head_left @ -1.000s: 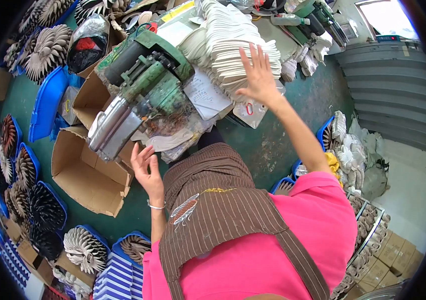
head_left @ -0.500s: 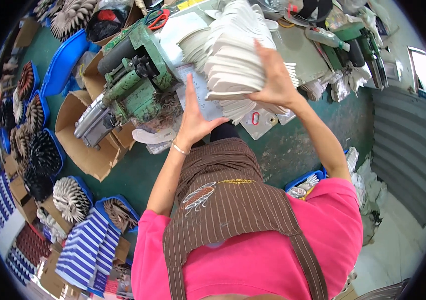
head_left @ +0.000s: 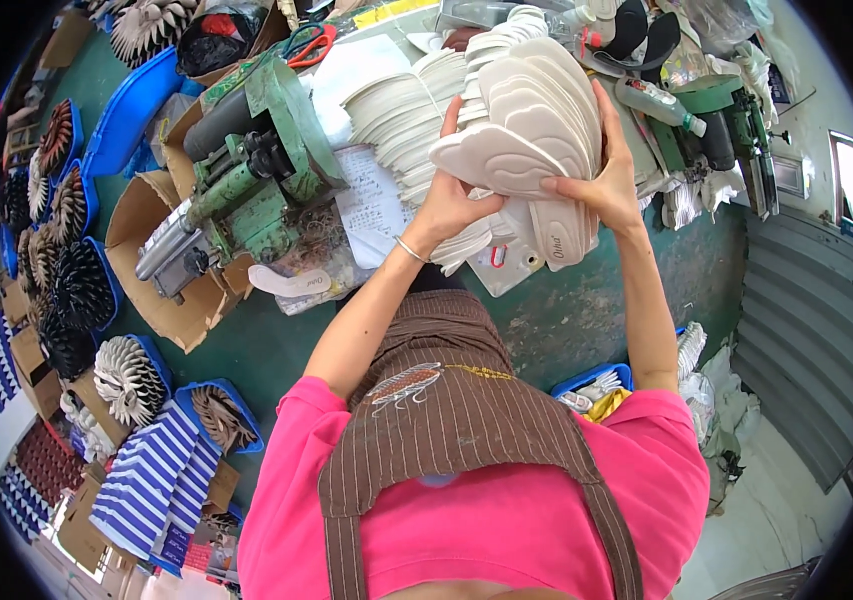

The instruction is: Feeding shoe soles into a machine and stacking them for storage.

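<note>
A fanned stack of off-white insoles (head_left: 526, 160) stands above the workbench between my hands. My right hand (head_left: 606, 190) grips its right side, thumb pressed on the top faces and fingers along the far edge. At the lower left edge, my left hand (head_left: 456, 205) holds the stack, one finger up beside it and the rest partly hidden behind the insole tips. One insole (head_left: 558, 235) hangs heel-down below the bundle. Just left of it lies a long row of stacked white insoles (head_left: 396, 115) on the bench.
A green machine (head_left: 266, 165) stands on the left, beside an open cardboard box (head_left: 141, 225). A written sheet (head_left: 371, 195) and a single insole (head_left: 289, 282) lie near the bench's front edge. Red-handled scissors (head_left: 314, 45) and a plastic bottle (head_left: 658, 103) are farther back. Blue bins (head_left: 221, 415) hold more insoles.
The insole stack has turned and tilted so its broad faces show, fanned out. My left hand has moved right and up onto it. My right hand has shifted right, its thumb now over the top.
</note>
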{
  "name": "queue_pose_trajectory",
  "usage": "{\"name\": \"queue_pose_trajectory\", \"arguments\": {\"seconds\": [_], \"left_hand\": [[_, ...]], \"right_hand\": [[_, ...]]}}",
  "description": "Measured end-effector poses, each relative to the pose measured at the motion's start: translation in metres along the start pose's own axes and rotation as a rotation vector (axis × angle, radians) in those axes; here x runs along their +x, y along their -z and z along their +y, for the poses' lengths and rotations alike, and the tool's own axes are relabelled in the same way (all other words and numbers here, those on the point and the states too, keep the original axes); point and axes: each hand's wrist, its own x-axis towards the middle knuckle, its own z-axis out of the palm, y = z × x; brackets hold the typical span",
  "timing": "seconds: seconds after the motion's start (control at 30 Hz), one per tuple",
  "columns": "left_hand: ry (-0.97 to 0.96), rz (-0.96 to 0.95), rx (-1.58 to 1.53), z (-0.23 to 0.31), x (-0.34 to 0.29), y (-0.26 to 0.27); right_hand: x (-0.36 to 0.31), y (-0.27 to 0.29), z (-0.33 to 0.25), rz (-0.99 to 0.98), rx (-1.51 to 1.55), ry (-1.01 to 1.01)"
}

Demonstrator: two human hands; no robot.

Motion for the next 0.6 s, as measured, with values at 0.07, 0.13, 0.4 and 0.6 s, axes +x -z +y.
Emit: {"name": "queue_pose_trajectory", "arguments": {"seconds": [0.07, 0.13, 0.4, 0.6], "left_hand": [[-0.059, -0.021, 0.246, -0.007, 0.005, 0.005], [-0.062, 0.013, 0.208, -0.007, 0.011, -0.001], [-0.021, 0.194, 0.148, -0.012, 0.023, -0.004], [-0.139, 0.240, 0.169, -0.010, 0.025, 0.004]], "right_hand": [[0.004, 0.002, 0.005, -0.005, -0.007, -0.003], [0.007, 0.003, 0.009, -0.002, -0.016, -0.014], [0.017, -0.007, -0.002, -0.045, -0.295, 0.130], [0.019, -0.024, 0.001, 0.057, -0.293, 0.114]]}}
